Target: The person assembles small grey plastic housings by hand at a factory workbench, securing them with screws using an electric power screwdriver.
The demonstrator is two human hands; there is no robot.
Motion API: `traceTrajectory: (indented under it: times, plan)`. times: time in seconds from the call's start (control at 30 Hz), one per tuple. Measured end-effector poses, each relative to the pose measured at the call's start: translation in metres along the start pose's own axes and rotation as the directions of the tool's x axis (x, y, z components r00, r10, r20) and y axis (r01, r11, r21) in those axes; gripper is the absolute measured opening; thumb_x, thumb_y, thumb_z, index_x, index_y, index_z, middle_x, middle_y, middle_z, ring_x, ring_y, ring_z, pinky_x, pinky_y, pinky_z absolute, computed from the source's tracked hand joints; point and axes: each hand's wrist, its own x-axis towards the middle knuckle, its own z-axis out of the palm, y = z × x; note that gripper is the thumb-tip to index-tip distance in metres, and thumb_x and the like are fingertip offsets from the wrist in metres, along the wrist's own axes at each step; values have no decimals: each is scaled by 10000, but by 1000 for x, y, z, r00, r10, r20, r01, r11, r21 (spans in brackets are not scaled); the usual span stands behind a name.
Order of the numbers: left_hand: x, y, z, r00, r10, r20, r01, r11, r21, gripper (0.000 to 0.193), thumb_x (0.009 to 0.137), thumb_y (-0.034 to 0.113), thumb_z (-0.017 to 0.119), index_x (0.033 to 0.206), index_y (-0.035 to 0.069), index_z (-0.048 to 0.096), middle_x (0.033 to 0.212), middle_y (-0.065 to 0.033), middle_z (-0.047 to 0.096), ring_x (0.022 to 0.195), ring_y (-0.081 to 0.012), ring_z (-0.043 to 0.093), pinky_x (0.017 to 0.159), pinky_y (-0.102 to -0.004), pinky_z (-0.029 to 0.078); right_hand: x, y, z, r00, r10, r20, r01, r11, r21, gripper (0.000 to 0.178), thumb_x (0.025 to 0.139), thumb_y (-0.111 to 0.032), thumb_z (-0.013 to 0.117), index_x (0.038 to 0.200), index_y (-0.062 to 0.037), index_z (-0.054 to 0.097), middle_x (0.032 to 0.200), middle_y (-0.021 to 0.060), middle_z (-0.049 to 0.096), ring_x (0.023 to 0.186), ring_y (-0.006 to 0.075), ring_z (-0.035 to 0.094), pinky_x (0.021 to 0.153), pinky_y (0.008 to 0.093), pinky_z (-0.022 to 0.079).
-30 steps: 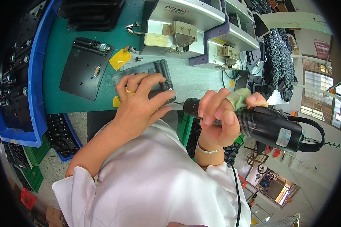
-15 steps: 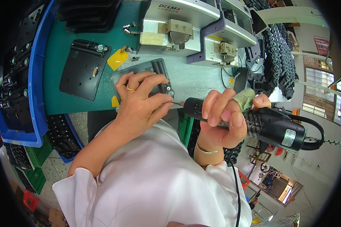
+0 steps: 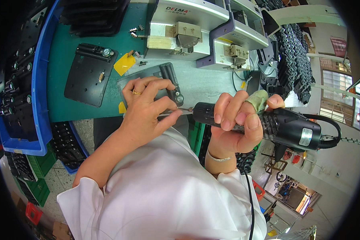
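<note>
My right hand [image 3: 240, 120] is wrapped round a black electric screwdriver [image 3: 290, 127], held level with its bit pointing left. Green tape or cloth covers one of its fingers. The bit's tip reaches the near edge of a black panel [image 3: 169, 72], close to my left thumb and forefinger. My left hand [image 3: 146, 106] lies over that panel with bent fingers, steadying it on the bench; it hides much of the panel. A round silver part shows at the panel's right side. A similar black panel [image 3: 88, 76] with a round silver part lies to the left.
Yellow tags [image 3: 124, 64] and small metal parts lie beyond the panels. Two silver machines [image 3: 188, 32] stand at the back of the green bench [image 3: 60, 92]. A blue bin [image 3: 40, 100] of black parts is at the left; stacked black pieces [image 3: 294, 60] are at the right.
My left thumb and forefinger have opened slightly and drawn back from the bit. The screwdriver body has tilted a little in my right hand; its tip stays in nearly the same place.
</note>
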Motion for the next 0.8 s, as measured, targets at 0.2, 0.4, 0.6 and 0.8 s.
traceTrajectory:
  times: [0.2,0.4,0.6,0.8]
  plan:
    - [-1,1,1,997,-18,-75,20,1000,22,206,674,236,808,810,167,670,1122,14,558,1110,-227,483,968,-440,235,1,0,-2,1000,1,-2,0,999,45,445,894,-171,646,1183,-197,309,596,24,444,523,166,490,517,351,436]
    - [-2,-1,1,991,66,-113,-59,996,60,225,663,194,811,861,202,703,1087,44,577,1089,-197,503,964,-438,233,1,0,0,1000,-2,28,2,1000,16,456,897,-169,654,1180,-194,298,574,20,437,522,168,492,523,353,445]
    - [-4,-2,4,994,78,-82,-74,996,46,221,670,195,806,867,195,707,1071,61,590,1091,-182,508,959,-452,243,4,-1,6,999,11,39,-12,999,30,504,860,-142,713,1143,-181,298,565,17,453,479,161,466,480,338,440]
    - [-3,-1,6,995,100,4,-100,995,-9,212,699,178,788,893,161,704,1067,53,607,1098,-193,515,966,-449,256,4,-3,8,996,46,74,-44,999,-26,508,855,-143,727,1127,-167,300,551,9,443,465,154,454,444,323,430]
